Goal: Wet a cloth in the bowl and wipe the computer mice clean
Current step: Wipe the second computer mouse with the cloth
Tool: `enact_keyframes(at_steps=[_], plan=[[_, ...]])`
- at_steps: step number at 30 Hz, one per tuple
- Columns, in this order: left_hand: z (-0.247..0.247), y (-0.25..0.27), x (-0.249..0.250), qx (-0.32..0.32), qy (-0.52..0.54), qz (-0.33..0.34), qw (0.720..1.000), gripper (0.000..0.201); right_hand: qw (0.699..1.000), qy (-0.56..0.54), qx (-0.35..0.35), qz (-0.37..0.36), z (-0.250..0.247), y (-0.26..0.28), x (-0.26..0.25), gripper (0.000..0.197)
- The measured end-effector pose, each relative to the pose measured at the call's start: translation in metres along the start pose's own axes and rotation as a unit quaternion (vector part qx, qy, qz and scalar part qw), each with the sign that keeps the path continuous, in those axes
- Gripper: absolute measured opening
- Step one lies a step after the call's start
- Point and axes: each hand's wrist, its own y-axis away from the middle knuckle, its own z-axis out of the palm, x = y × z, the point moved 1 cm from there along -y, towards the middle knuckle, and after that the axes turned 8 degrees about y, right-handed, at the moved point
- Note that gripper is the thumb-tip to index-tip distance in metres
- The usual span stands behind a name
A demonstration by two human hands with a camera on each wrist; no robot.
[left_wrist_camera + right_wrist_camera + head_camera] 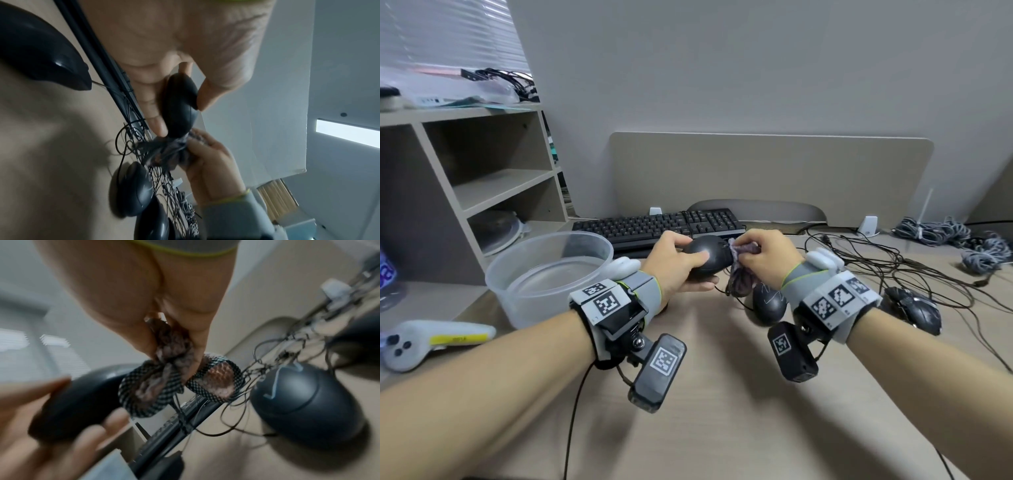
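My left hand point(681, 265) grips a black computer mouse point(710, 255) lifted above the desk, thumb on top and fingers underneath; it shows too in the left wrist view point(180, 105) and the right wrist view point(78, 399). My right hand point(763, 257) pinches a purple-grey cloth point(741, 274) against the mouse's front end; the bunched cloth point(164, 379) hangs below the fingers. A second black mouse point(768, 305) lies on the desk under my right wrist. A third mouse point(916, 310) lies further right. The clear plastic bowl point(544, 274) stands at the left.
A black keyboard point(657, 226) lies behind the hands. Tangled cables point(876, 263) spread over the right of the desk. A white controller point(431, 342) lies at the front left, beside a shelf unit point(493, 178). A partition point(770, 171) backs the desk.
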Motion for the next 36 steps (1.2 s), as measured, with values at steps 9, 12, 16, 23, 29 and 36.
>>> enact_keyframes(at_steps=[9, 12, 16, 23, 29, 36], plan=[[0.014, -0.008, -0.007, -0.017, 0.018, -0.049, 0.999, 0.049, 0.974, -0.221, 0.043, 0.005, -0.013, -0.008, -0.012, 0.020], [0.016, -0.018, -0.003, 0.014, 0.086, -0.058, 0.995, 0.032, 0.983, -0.177, 0.047, -0.021, -0.006, 0.005, -0.022, 0.016], [0.012, -0.027, 0.002, 0.046, 0.096, -0.090, 0.990, 0.033, 0.994, -0.030, 0.023, -0.103, 0.006, 0.024, -0.031, 0.017], [0.017, -0.023, 0.004, 0.040, 0.086, -0.121, 0.988, 0.040, 0.989, 0.033, 0.021, -0.142, 0.014, 0.030, -0.036, 0.021], [0.022, -0.017, -0.002, 0.046, 0.033, -0.120, 0.991, 0.044, 0.987, 0.114, 0.015, -0.114, 0.018, 0.031, -0.034, 0.044], [0.017, -0.013, -0.004, 0.044, 0.039, -0.133, 0.989, 0.043, 0.992, 0.000, -0.023, -0.128, 0.010, 0.028, -0.016, 0.042]])
